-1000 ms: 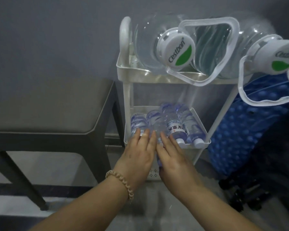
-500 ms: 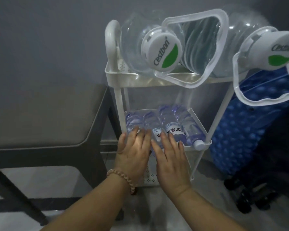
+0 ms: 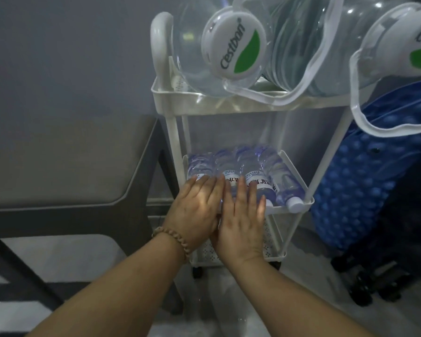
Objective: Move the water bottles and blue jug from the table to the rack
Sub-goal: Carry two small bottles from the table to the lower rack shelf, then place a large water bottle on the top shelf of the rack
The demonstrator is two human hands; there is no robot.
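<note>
A white wheeled rack (image 3: 170, 98) stands against the grey wall. Two large clear jugs lie on its top shelf: one jug (image 3: 204, 45) with a white and green cap at the left, the other jug (image 3: 365, 42) at the right. Several small water bottles (image 3: 260, 171) lie side by side on the middle shelf, caps toward me. My left hand (image 3: 195, 212) and my right hand (image 3: 243, 220) lie flat, fingers spread, on the near ends of the bottles. Neither hand grips a bottle. The hands hide the caps of the left bottles.
A dark grey table (image 3: 58, 171) stands left of the rack, its top bare. A blue dimpled suitcase (image 3: 365, 181) on dark wheels leans at the right. The rack's bottom shelf (image 3: 212, 256) is perforated. The floor is pale.
The view has drawn closer and shifted slightly. Both hands stay flat on the bottles, which now lie in an even row on the middle shelf.
</note>
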